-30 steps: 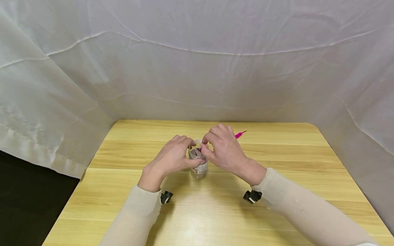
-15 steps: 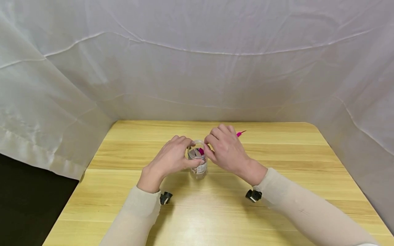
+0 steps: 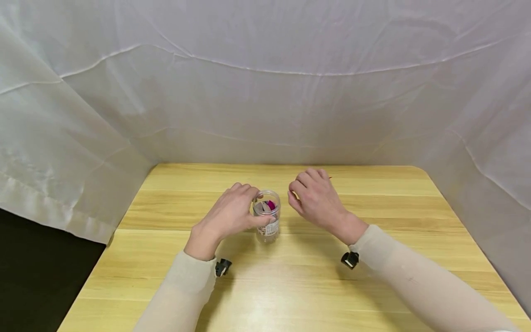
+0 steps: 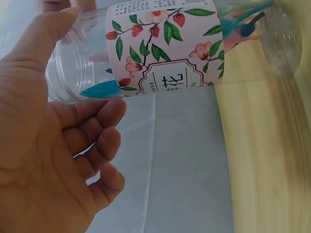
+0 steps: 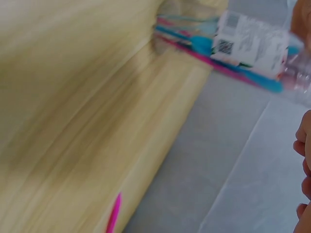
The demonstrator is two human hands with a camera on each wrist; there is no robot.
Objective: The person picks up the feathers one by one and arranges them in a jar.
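Note:
A small clear plastic jar [image 3: 268, 221] with a floral label [image 4: 160, 48] stands upright on the wooden table [image 3: 373, 207], a little left of centre. Pink and teal sticks [image 3: 270, 204] lie inside it, also visible through the wall of the jar [image 5: 252, 43]. My left hand [image 3: 232, 210] grips the jar from its left side, with the thumb [image 4: 34, 43] against the rim. My right hand [image 3: 314, 197] hovers just right of the jar with loosely curled fingers, holding nothing. One pink stick [image 5: 113, 213] lies loose on the table behind that hand.
White cloth [image 3: 265, 92] walls in the table on the back, left and right. The left table edge [image 3: 99, 258] drops to a dark floor. Small black cameras [image 3: 223, 266] sit on both wrists.
My right hand has drawn back to the right, away from the jar's mouth. The pink stick it held there now lies in the jar. My left hand has kept its grip.

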